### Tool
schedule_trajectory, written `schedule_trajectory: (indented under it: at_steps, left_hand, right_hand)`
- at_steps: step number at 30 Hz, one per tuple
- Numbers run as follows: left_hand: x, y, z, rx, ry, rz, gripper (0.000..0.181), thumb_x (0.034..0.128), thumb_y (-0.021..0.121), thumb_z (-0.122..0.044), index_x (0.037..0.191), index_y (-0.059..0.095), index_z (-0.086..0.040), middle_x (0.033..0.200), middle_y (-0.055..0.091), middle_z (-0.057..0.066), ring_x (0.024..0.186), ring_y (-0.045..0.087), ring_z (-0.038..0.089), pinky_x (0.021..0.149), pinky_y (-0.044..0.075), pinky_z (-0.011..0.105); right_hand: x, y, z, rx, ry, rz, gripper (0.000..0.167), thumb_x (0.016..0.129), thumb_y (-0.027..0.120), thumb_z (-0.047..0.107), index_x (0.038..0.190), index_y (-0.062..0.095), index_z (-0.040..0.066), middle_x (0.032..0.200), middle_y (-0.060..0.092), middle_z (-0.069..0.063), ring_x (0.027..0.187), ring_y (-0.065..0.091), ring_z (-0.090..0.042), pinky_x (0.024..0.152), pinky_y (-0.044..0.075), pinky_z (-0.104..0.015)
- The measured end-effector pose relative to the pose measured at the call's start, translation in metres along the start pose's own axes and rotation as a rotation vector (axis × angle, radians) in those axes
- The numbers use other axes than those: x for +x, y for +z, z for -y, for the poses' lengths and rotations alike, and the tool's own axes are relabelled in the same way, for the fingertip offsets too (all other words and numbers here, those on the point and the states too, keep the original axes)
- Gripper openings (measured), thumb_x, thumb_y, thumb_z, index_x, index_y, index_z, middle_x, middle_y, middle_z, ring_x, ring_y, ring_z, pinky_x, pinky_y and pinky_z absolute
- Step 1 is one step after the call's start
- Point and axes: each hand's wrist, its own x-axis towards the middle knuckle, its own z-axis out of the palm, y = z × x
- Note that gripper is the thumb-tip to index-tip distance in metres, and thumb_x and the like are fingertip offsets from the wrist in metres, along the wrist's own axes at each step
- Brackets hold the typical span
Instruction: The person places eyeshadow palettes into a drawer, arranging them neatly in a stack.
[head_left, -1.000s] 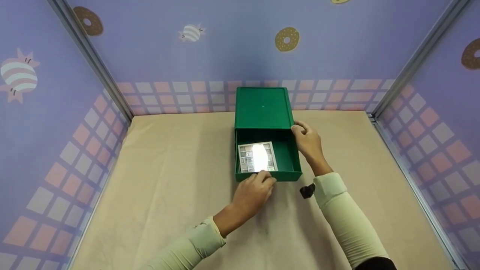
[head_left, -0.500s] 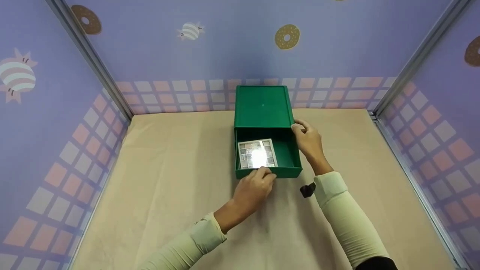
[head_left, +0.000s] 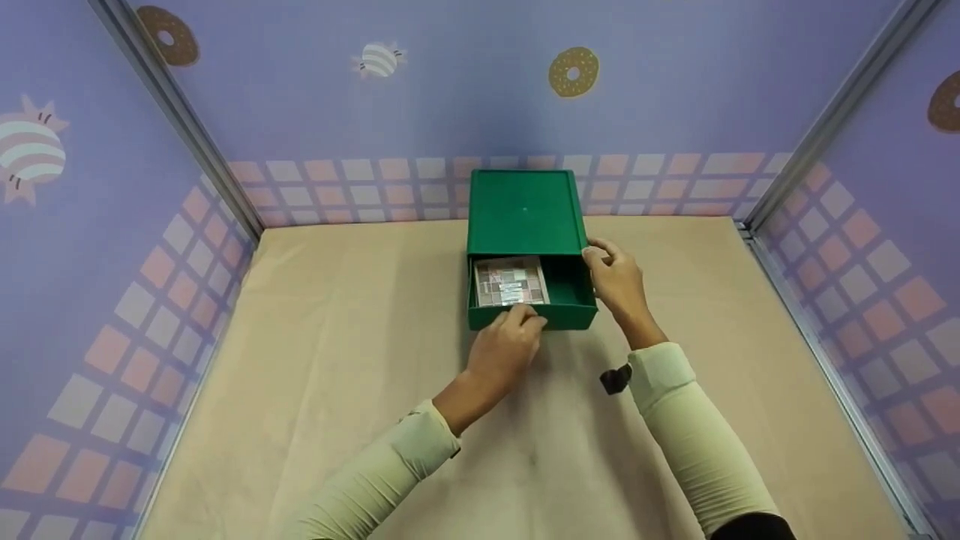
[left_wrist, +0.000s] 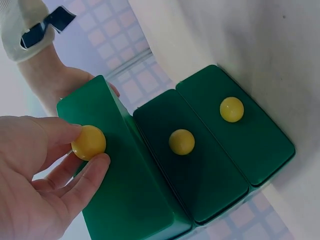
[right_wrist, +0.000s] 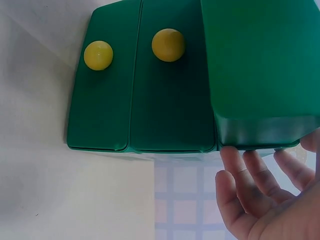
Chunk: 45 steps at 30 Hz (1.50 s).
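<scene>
A green drawer cabinet [head_left: 525, 214] stands toward the back of the table. Its top drawer [head_left: 574, 318] is partly pulled out. On the left inside that drawer lies a flat square eyeshadow palette [head_left: 495, 281], with a grid of pinkish and brown pans under a shiny cover. My left hand [head_left: 499, 351] is at the drawer's front; in the left wrist view its thumb and fingers pinch the round yellow knob [left_wrist: 91, 142]. My right hand [head_left: 619, 289] rests against the cabinet's right side, near the upper front corner, with loosely bent fingers [right_wrist: 260, 177] touching the side.
Two lower drawers [left_wrist: 165, 170] are closed, each with its own yellow knob [left_wrist: 231, 109]. Beige cloth covers the table [head_left: 360, 337]. Patterned purple panels [head_left: 465, 97] enclose the back and sides.
My left hand has moved away from me, pushing the top drawer further into the cabinet with the palette inside. The palette's bright glare has shrunk. My right hand has stayed put.
</scene>
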Motion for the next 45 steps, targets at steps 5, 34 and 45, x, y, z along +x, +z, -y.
schedule_trajectory:
  at_steps: [5, 34, 45]
  left_hand:
    - [0.011, 0.008, 0.006, 0.016, -0.026, -0.010, 0.010, 0.0938, 0.071, -0.010, 0.100, 0.079, -0.010, 0.098, 0.068, 0.005, 0.075, 0.068, 0.015, 0.065, 0.060, 0.024]
    - [0.058, 0.039, 0.028, -0.014, -0.182, 0.156, 0.021, 0.0993, 0.064, -0.008, 0.118, 0.074, -0.006, 0.117, 0.067, 0.009, 0.094, 0.071, 0.020, 0.079, 0.061, 0.029]
    - [0.056, 0.035, 0.034, -0.046, -0.170, 0.169, 0.025, 0.0972, 0.067, -0.008, 0.121, 0.072, -0.007, 0.124, 0.066, 0.010, 0.096, 0.071, 0.022, 0.080, 0.061, 0.031]
  right_hand:
    - [0.001, -0.001, -0.001, -0.018, -0.016, -0.007, 0.047, 0.102, 0.050, 0.042, 0.144, 0.058, 0.024, 0.114, 0.069, -0.014, 0.091, 0.063, -0.023, 0.073, 0.056, -0.032]
    - [0.003, -0.004, 0.000, 0.019, 0.001, 0.015, 0.047, 0.103, 0.049, 0.038, 0.146, 0.056, 0.020, 0.123, 0.072, -0.017, 0.088, 0.074, -0.023, 0.092, 0.055, -0.046]
    - [0.005, -0.001, 0.001, 0.000, -0.019, 0.003, 0.046, 0.102, 0.050, 0.038, 0.144, 0.058, 0.019, 0.119, 0.073, -0.016, 0.087, 0.073, -0.023, 0.092, 0.055, -0.047]
